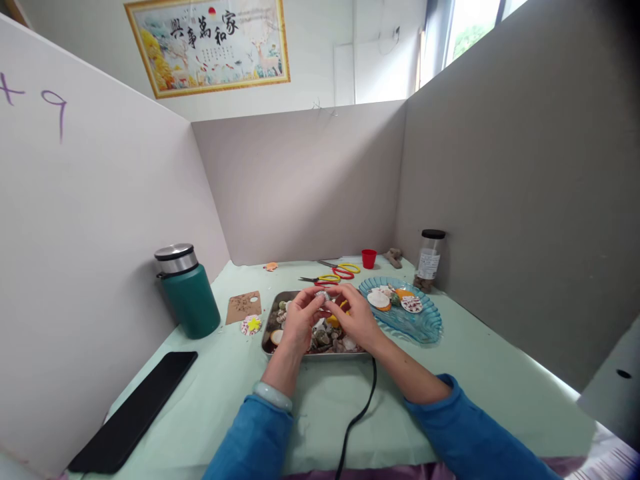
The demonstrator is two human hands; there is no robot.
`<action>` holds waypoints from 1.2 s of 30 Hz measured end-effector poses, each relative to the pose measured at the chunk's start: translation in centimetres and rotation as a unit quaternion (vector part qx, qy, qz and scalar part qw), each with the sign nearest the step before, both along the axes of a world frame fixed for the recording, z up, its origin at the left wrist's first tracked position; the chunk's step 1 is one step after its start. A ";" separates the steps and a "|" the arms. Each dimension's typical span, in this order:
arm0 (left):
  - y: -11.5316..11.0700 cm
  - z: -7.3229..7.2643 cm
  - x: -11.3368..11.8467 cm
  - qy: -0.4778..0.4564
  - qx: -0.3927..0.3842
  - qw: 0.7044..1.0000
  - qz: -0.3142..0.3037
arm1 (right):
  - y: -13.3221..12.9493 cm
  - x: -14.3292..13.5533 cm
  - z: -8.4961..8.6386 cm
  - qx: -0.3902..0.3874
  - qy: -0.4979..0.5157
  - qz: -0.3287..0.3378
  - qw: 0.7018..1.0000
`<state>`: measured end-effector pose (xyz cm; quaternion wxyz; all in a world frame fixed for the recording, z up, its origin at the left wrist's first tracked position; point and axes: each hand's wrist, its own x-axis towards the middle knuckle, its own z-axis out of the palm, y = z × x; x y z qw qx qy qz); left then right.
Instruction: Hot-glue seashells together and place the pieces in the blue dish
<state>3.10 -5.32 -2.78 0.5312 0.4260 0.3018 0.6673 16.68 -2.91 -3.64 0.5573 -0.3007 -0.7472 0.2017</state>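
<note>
Over the metal tray (316, 357), my left hand (302, 319) and my right hand (361, 321) meet at their fingertips. Between them they pinch a small whitish-grey piece (324, 295), too small to tell its kind; both hands are closed on it. Shells and small stones (323, 339) fill the tray beneath, partly hidden by my hands. To the left of the tray lies a speckled round disc (251, 325) with a yellow star shape on it. Beside that disc is a brown card (243, 307) with a hole and dark specks.
At right stands a blue scalloped plate (415, 330) with decorated discs and shells. Two pairs of scissors (343, 270) (323, 279) lie behind the tray, near a red cup (369, 259). A green bottle (193, 300), black pad (140, 407), lidded jar (429, 260) and black cable (357, 417) surround the work area.
</note>
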 end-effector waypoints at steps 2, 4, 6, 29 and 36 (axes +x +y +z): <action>0.0 0.0 0.0 -0.001 0.002 1.000 -0.001 | 0.0 0.0 0.0 0.001 -0.002 0.001 1.000; 0.0 0.0 0.0 0.000 0.002 1.000 -0.001 | -0.1 0.1 -0.1 0.003 -0.002 0.000 1.000; 0.1 0.0 0.0 0.000 0.002 1.000 0.000 | -0.1 0.1 -0.1 0.003 -0.001 0.000 1.000; 0.3 0.1 -0.4 -0.052 -0.059 0.997 -0.017 | -0.2 0.2 -0.3 0.047 -0.031 -0.004 0.998; 0.4 0.0 -0.1 -0.057 -0.053 0.996 -0.041 | -0.1 0.1 -0.2 0.015 0.002 -0.016 1.000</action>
